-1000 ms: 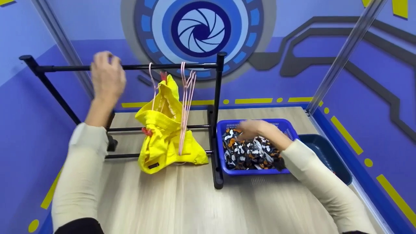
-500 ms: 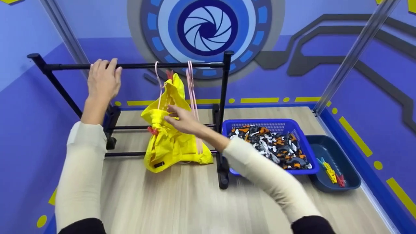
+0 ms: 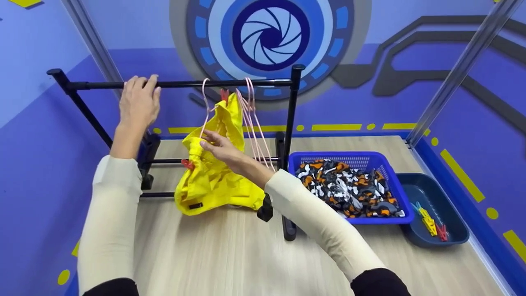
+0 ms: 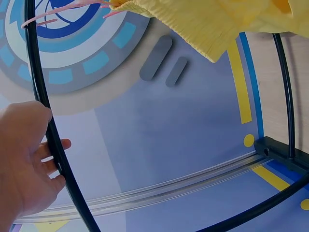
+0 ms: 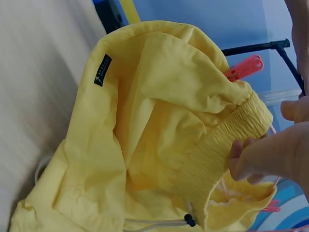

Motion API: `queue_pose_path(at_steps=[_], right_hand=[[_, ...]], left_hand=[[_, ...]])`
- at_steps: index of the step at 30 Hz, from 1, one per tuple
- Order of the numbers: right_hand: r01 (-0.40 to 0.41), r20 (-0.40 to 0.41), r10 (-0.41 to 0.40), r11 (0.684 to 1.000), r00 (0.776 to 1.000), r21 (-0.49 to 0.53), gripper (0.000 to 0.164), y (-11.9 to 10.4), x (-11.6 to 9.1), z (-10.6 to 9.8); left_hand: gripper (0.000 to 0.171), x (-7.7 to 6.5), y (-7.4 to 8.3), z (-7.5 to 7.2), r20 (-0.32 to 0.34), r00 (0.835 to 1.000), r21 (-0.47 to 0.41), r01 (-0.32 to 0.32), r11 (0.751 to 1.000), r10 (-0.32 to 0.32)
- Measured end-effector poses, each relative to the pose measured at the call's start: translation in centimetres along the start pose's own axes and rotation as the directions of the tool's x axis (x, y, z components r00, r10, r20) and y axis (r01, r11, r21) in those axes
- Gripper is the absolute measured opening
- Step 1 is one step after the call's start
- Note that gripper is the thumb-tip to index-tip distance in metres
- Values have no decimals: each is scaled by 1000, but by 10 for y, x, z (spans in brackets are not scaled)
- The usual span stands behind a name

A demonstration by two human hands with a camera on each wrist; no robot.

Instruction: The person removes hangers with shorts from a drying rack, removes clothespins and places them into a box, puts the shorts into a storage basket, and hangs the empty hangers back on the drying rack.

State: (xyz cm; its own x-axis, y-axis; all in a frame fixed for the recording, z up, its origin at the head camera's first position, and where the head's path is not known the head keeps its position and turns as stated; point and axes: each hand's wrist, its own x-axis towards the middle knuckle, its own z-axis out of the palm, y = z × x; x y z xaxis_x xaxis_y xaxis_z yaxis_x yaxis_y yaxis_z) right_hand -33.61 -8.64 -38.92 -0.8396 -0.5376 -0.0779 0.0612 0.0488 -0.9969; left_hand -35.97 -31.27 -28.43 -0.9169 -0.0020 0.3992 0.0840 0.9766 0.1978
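A yellow garment with a gathered elastic band hangs from a pink hanger on a black clothes rack. Red clothespins clip its band. My left hand holds the rack's top bar left of the hanger; the left wrist view has its fingertips coming round the bar. My right hand touches the gathered band beside the hanger with loosely bent fingers. A black label and a cord with a black toggle show on the garment in the right wrist view.
Several spare pink hangers hang right of the garment. A blue basket with black, white and orange patterned cloth stands right of the rack. Beside it, a dark tub holds yellow, red and blue clothespins. Patterned walls enclose the table.
My right hand has moved left from over the basket to the yellow garment's band. The left hand has settled onto the bar. The garment's lower front and the spare hangers have shifted slightly.
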Motion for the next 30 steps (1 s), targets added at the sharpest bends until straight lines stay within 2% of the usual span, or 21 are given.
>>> queue_pose_path(at_steps=[3, 7, 12, 16, 22, 26, 30], right_hand=[[-35, 60, 25, 984, 998, 174, 56, 1, 4, -3], [-45, 78, 26, 966, 997, 253, 56, 4, 7, -5], [65, 51, -76, 982, 996, 178, 63, 6, 8, -4], [131, 43, -138, 983, 990, 130, 69, 3, 4, 1], [164, 72, -178, 973, 981, 161, 68, -13, -9, 9], [176, 102, -191, 974, 976, 142, 67, -24, -20, 14], [186, 135, -202, 975, 970, 124, 67, -30, -34, 16]], left_hand=[[46, -1, 1, -1, -24, 1000, -6, -20, 1000, 20], [46, -1, 2, -2, -16, 999, -4, -32, 999, 32], [46, -2, 1, -3, 16, 1000, 10, -24, 1000, 24], [47, -1, 1, -4, 34, 999, 24, -25, 999, 24], [49, 0, 0, -5, 60, 998, 35, -20, 999, 18], [49, -1, 0, -7, 75, 997, 44, -16, 999, 12], [48, -1, 0, -7, 64, 997, 51, -43, 998, 39]])
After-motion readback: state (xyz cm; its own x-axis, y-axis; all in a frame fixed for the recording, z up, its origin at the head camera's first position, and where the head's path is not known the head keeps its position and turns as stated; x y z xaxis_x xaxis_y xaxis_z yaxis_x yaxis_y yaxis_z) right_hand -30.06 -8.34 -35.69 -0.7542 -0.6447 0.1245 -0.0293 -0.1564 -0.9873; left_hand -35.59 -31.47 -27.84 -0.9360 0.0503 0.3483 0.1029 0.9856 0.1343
